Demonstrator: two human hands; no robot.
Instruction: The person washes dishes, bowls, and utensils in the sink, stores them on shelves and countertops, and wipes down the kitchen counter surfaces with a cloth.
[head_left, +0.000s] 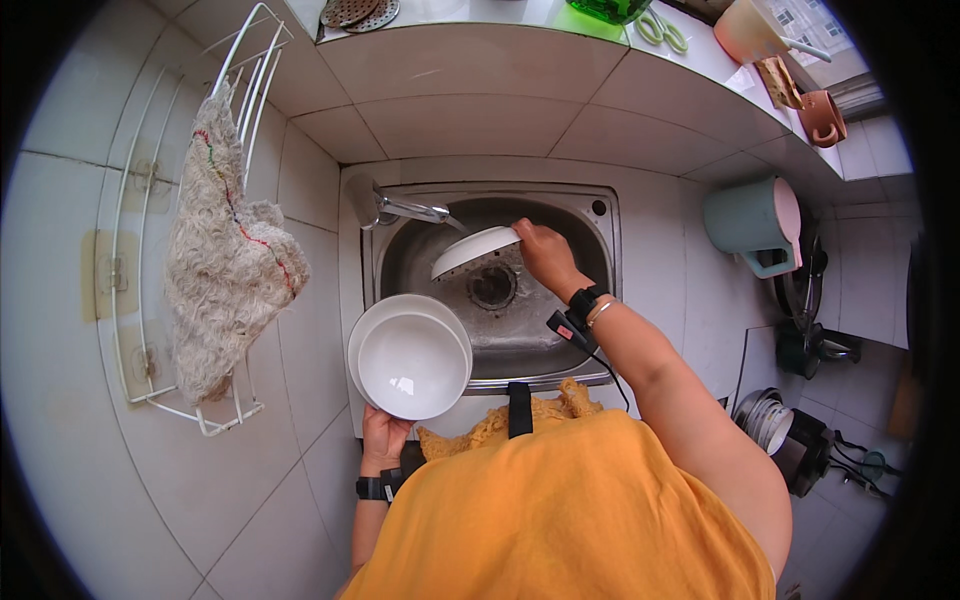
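My right hand (546, 253) grips the rim of a white bowl or plate (475, 250), which is tilted over the metal sink (517, 352) near the drain (492, 286). The spout of the chrome faucet (412, 210) points toward that dish, and what looks like a thin stream of water comes from it. At the sink's lower left corner, my left hand (386, 436) holds a white bowl (412, 366) from below. Another round white dish (360, 330) shows behind that bowl's rim. The fingers under the bowls are partly hidden.
A wire rack (251, 97) with a beige cloth (217, 262) hangs on the left wall. To the right stands a light blue pitcher (739, 221). Green-handled scissors (660, 31) and a brown mug (822, 118) are on the ledge. Stacked bowls (769, 424) sit farther right.
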